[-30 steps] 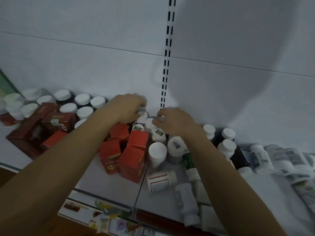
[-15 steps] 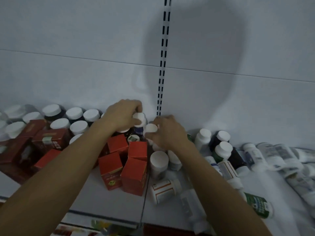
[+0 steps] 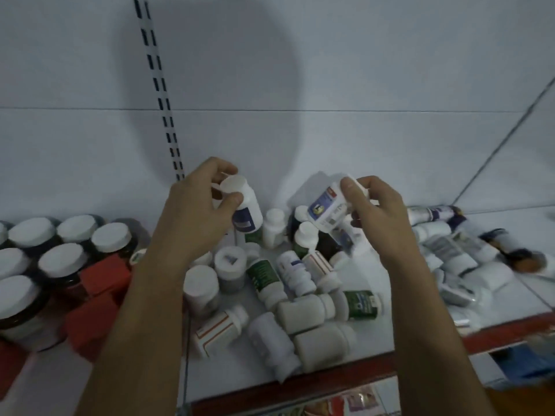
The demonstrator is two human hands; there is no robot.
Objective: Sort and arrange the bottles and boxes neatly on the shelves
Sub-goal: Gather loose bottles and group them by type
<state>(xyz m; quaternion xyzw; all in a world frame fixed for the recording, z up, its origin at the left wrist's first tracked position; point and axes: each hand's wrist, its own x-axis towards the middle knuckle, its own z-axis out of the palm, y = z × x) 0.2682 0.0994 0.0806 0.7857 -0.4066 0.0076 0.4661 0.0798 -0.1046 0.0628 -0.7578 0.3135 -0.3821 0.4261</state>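
My left hand (image 3: 195, 211) grips a white bottle with a blue label (image 3: 247, 210) by its cap end, lifted above the shelf. My right hand (image 3: 378, 211) holds another white bottle with a blue and white label (image 3: 327, 210), tilted, also in the air. Below them a heap of white bottles (image 3: 300, 295) lies toppled on the white shelf (image 3: 372, 331). Red boxes (image 3: 99, 292) stand at the left, partly hidden by my left forearm.
Dark jars with white caps (image 3: 60, 259) stand in rows at the far left. More bottles lie on their sides at the right (image 3: 456, 253). A slotted upright (image 3: 162, 94) runs up the white back wall. The shelf's red front edge (image 3: 300, 385) is below.
Both hands have risen off the pile, each lifting a bottle. The camera has swung to the right, so the boxes and jars now sit further left.
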